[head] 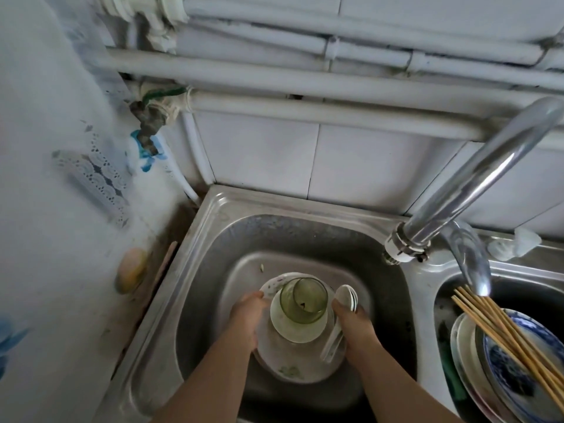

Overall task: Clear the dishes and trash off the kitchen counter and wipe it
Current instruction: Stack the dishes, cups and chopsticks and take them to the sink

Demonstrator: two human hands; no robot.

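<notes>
Left hand (247, 315) and right hand (355, 326) grip opposite edges of a stack of dishes (300, 331) inside the left basin (305, 236) of a steel double sink. Each hand is curled round the rim of the large plate (290, 369) at the bottom of the stack. The left thumb lies on top near a small patterned plate (274, 285), and the right thumb presses on the white spoons (346, 296). The fingers of both hands pass under the plate and are hidden. Whether the stack rests on the basin floor or is held just above it cannot be told.

On the large plate sits a white bowl (300, 334), and in it a green glass (303, 297) with its mouth facing up, its long axis running nearly along the line of sight. The spoons lie along the right side of the stack. Their bowls point away from the person and their handles run back toward the right wrist.

The right basin (518, 290) holds plates leaning on edge, the nearest a blue-and-white plate (515, 374). Wooden chopsticks (503, 328) lie across them, tips toward the divider. A chrome faucet (476, 178) rises from the ledge between the basins and arches over the right one. On the tiled wall behind run white pipes (305, 80), with an old wall tap (148, 126) at the left corner.
</notes>
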